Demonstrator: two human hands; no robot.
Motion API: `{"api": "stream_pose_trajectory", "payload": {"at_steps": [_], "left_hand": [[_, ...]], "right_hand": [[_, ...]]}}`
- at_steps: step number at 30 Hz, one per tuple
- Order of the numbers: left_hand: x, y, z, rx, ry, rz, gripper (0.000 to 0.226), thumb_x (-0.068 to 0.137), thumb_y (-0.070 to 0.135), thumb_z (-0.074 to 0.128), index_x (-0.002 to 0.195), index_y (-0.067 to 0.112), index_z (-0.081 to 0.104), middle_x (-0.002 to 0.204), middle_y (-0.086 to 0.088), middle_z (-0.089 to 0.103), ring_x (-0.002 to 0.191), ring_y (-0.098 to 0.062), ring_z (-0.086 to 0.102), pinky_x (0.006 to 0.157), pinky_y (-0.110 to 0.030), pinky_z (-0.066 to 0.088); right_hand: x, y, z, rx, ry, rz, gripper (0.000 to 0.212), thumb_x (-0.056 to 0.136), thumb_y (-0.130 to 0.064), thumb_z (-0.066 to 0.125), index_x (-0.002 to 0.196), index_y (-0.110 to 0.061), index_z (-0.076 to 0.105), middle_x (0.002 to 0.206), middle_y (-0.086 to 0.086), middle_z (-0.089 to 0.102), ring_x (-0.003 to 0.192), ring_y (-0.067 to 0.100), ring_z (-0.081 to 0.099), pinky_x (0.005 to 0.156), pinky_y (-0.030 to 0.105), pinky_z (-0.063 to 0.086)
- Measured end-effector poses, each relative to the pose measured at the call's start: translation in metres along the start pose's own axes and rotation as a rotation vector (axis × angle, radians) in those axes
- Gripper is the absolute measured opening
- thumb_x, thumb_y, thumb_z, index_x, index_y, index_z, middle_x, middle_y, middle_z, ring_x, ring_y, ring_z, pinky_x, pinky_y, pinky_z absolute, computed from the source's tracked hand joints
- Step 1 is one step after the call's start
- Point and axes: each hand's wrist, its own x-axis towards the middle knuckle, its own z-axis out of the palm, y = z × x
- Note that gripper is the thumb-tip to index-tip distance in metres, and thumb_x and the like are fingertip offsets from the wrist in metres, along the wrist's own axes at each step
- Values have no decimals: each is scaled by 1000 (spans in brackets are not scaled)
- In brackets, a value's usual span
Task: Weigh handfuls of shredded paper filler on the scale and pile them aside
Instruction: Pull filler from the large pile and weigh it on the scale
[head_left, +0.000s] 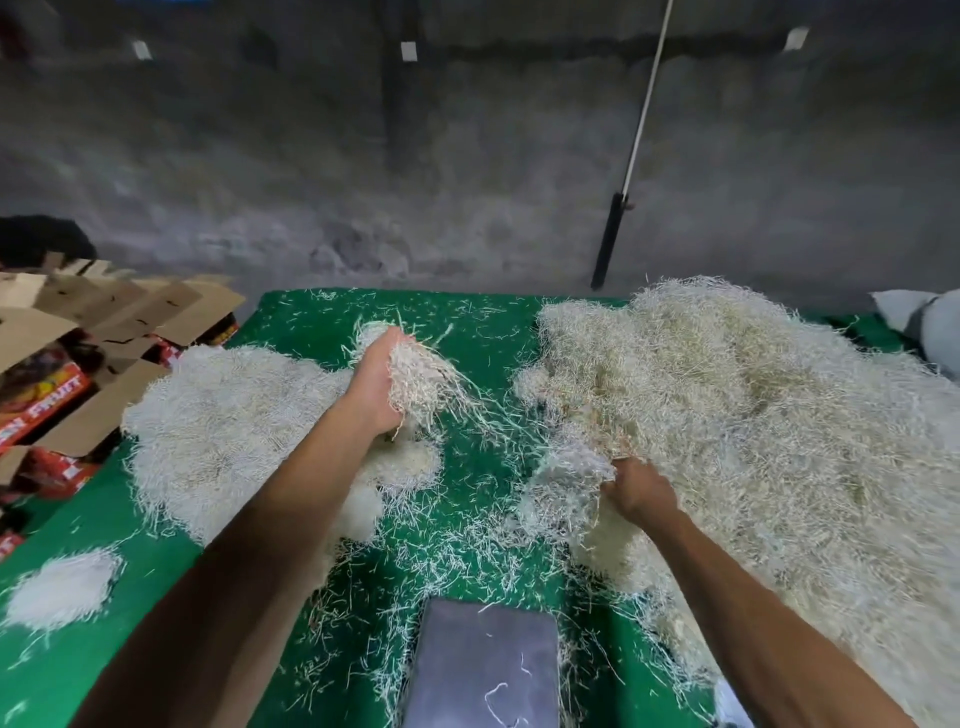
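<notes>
Starting at the far left, flattened cartons (78, 364) lie stacked at the edge of the green desk (130, 649), and a small tuft (62, 587) of shred sits alone near them. Next comes the weighed pile (223, 431), wide and low. Above its right edge the left hand (376, 384) grips a handful (421, 379) of paper, its fingers curled round the clump, with strands trailing off to the right. Loose strands litter the desk between the two arms. Low in the middle sits the scale (483, 670), its grey plate bare but for a few stray threads. Farther right, the right hand (641, 491) digs into the near edge of the big heap (753, 415), its fingers curled and pinching a tuft of shred.

The step in hand looks like gathering the next portion while the left clump is set aside. To do it well, the left hand should let go low over the pile so nothing drifts back, and the right should pull free cleanly, shake off trailing strands, and set the clump wholly on the plate.
</notes>
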Motion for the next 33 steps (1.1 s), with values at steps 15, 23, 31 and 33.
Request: {"api": "stream_pose_trajectory", "payload": {"at_steps": [15,23,31,33], "left_hand": [[-24,-17,43,-2,-421,-57,103,80,82,57,149,9,40,150,-25,47,135,-41,50,115,-59,34],[-69,-83,20,382,-128,15,66,97,50,53,153,19,35,162,-10,29,144,-30,35,121,-53,26],[-105,-162,-47,-3,-236,-185,61,102,26,59,152,3,34,143,-28,46,134,-38,51,107,-45,49],[-113,-187,-51,-34,-105,-181,47,106,19,52,145,-4,42,146,-28,49,133,-42,51,93,-41,55]], "right_hand": [[-51,-127,-62,760,-277,-351,112,68,-78,75,159,-35,26,161,-6,32,138,17,41,112,43,39],[-106,-123,-8,1072,-241,-115,64,77,-69,77,80,-7,62,52,5,54,44,19,35,67,31,52],[-139,-94,36,1072,-248,50,115,67,-76,80,147,-3,41,83,-2,54,70,14,57,92,48,57],[-148,-80,49,1126,-355,65,108,65,-69,87,142,-7,45,98,6,62,84,20,64,90,50,59]]}}
